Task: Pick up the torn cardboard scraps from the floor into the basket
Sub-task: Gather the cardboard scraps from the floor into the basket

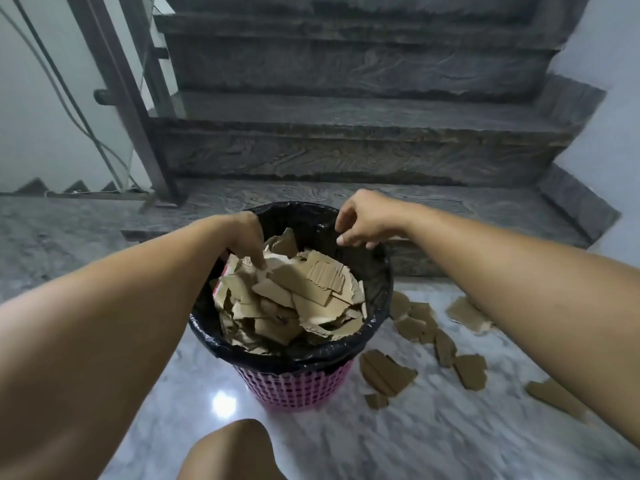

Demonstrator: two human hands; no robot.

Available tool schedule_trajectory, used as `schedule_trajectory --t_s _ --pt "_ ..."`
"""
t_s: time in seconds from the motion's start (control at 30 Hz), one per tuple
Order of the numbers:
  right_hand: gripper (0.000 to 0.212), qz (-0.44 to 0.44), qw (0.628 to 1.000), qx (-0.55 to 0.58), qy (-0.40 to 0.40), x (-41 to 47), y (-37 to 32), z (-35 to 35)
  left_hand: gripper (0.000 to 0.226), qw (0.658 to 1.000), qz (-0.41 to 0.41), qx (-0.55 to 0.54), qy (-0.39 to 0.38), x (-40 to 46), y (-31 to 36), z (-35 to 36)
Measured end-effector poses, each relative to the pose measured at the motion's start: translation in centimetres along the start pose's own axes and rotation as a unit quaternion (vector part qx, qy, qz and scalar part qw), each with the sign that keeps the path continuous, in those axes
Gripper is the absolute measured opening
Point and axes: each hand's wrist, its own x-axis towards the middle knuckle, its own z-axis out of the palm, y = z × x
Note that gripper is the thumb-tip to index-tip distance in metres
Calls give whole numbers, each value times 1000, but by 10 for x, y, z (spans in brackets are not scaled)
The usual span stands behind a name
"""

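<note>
Fingers (258, 261) of the left hand (247, 237) press scraps down in the basket (298, 386); right hand (363, 223) hangs loose, empty. Better pack firmly: more scraps (386, 374) wait on the floor (398, 441) right of it.

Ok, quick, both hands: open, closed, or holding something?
Left hand: fingers down on the cardboard scraps in the basket; grip cannot be told.
Right hand: loosely curled, holding nothing.

Glossy white-grey marble floor (433, 438); pink plastic lattice basket (294, 386) with black liner stands on it; torn brown cardboard scraps (386, 372) lie scattered just right of basket.
</note>
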Motion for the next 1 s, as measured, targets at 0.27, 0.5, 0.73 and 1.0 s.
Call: schedule_trajectory --t_s 0.27,0.5,0.73,1.0 --pt "24 86 995 47 19 -14 55 -40 31 985 114 -101 76 7 81 -10" --pt "24 168 985 40 10 -35 139 -47 35 962 206 -127 128 20 182 16" --pt "21 250 966 65 -21 -59 264 -25 40 968 219 -114 45 57 272 77" --pt "25 289 954 60 -52 -75 394 0 51 986 144 -70 -51 120 308 177"
